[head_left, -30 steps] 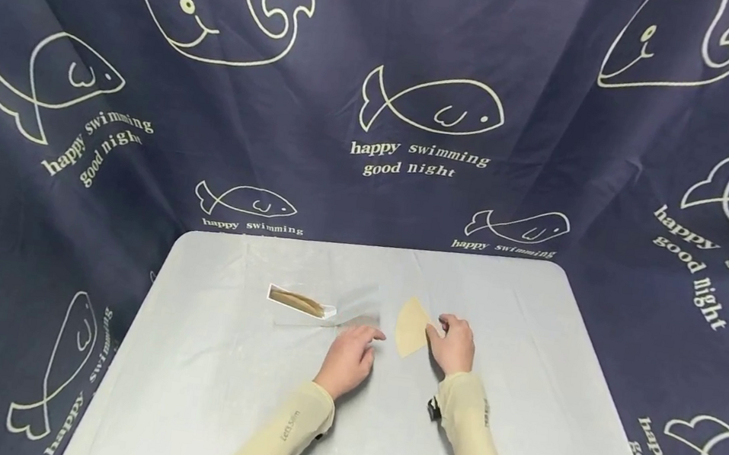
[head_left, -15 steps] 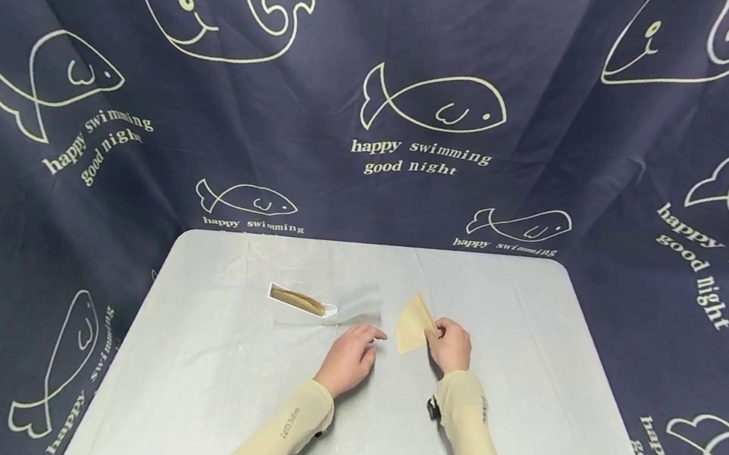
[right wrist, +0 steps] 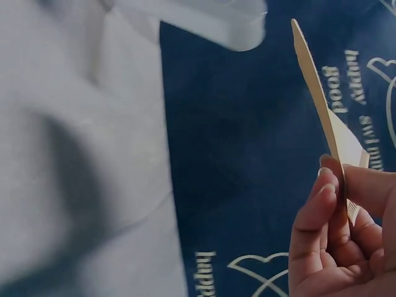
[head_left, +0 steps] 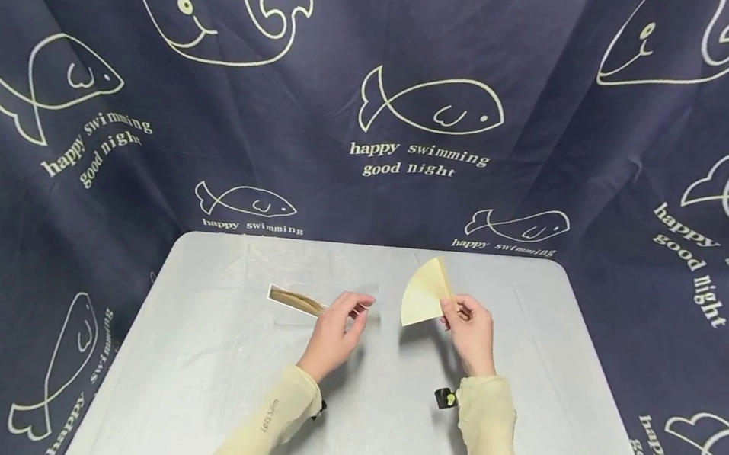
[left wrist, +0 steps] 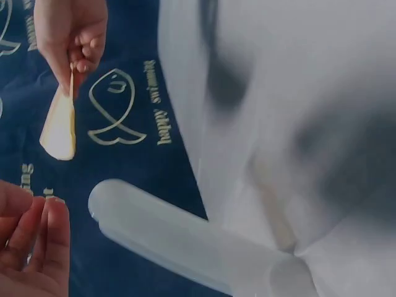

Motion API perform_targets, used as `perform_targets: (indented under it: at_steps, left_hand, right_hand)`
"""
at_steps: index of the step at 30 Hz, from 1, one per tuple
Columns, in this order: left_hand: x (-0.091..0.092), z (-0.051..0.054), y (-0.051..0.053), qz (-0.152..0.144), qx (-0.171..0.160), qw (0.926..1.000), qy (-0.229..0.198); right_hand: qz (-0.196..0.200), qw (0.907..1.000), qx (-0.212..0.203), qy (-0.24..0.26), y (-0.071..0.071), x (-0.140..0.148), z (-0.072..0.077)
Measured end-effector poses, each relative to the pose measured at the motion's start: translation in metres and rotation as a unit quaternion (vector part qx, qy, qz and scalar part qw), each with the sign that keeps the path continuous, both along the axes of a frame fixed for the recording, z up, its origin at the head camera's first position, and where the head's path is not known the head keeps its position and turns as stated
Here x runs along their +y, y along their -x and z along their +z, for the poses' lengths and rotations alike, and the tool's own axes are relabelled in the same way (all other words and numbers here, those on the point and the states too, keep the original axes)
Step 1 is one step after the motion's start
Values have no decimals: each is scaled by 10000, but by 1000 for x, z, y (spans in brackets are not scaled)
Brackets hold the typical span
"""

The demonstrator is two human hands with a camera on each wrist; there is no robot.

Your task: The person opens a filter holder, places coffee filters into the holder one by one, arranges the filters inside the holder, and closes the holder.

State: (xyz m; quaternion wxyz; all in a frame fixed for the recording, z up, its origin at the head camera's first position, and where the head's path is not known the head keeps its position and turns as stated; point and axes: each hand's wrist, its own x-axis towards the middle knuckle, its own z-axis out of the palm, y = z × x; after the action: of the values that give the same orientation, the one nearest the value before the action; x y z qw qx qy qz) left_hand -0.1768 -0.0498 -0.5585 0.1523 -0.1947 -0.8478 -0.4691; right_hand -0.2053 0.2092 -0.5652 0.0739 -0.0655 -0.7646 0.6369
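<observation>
A pale tan, fan-shaped coffee filter paper (head_left: 423,294) is held in the air above the table. My right hand (head_left: 473,336) pinches it by its straight side seam, between thumb and fingers (right wrist: 317,210). To the left stands a translucent plastic box (left wrist: 162,230) with brown papers (head_left: 293,300) showing through its slot-like opening; its right part is partly hidden by my left hand (head_left: 332,337) in the head view. That hand hovers before the box with loosely bent fingers (left wrist: 57,232), and nothing is seen between them.
The table (head_left: 393,431) has a pale grey, slightly creased cover and rounded far corners. Behind and on both sides hangs a dark blue curtain (head_left: 319,152) with whale and fish prints.
My right hand has taken hold of the coffee filter paper, first flat on the table, and lifted it. My left hand has risen and shifted a little left, in front of the box.
</observation>
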Motion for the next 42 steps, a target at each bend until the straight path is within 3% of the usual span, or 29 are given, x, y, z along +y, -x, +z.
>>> perform_targets:
  at_steps: [4, 9, 13, 17, 21, 26, 29, 33, 35, 38, 42]
  left_hand:
    - [-7, 2, 4, -9, -619, 9965, -569]
    - [-3, 3, 7, -218, -1477, 9820, -1155]
    - [-1, 3, 6, -121, -1784, 9757, -1263]
    - [-3, 4, 3, 216, -1716, 9760, -1324]
    - [-7, 5, 4, 461, -1584, 9731, -1607]
    - [-7, 4, 7, 585, -1530, 9676, -1922]
    - [-3, 2, 5, 533, -1562, 9647, -2054]
    - [2, 0, 0, 322, -1640, 9660, -1974]
    - [3, -1, -1, 273, -1588, 9687, -1886]
    - [-1, 1, 3, 234, -1340, 9695, -2039]
    - [-12, 8, 12, 210, -1000, 9655, -2396]
  right_hand:
    - [328, 9994, -53, 91, -6, -9, 12]
    - [956, 9954, -26, -43, -9, -30, 20]
    - [1430, 9894, 85, -250, -12, -47, 18]
    - [1551, 9875, 256, -57, -12, -55, 14]
    - [1357, 9887, 444, 467, -11, -51, 9]
    - [1112, 9884, 604, 840, -11, -45, 3]
    - [1408, 9845, 509, 919, -15, -52, 2]
    - [1729, 9839, 86, 434, -19, -69, 2]
    - [1626, 9866, -126, 91, -19, -74, 3]
    - [1432, 9892, -143, -274, -18, -72, 5]
    - [1461, 9880, -44, -499, -16, -61, 8]
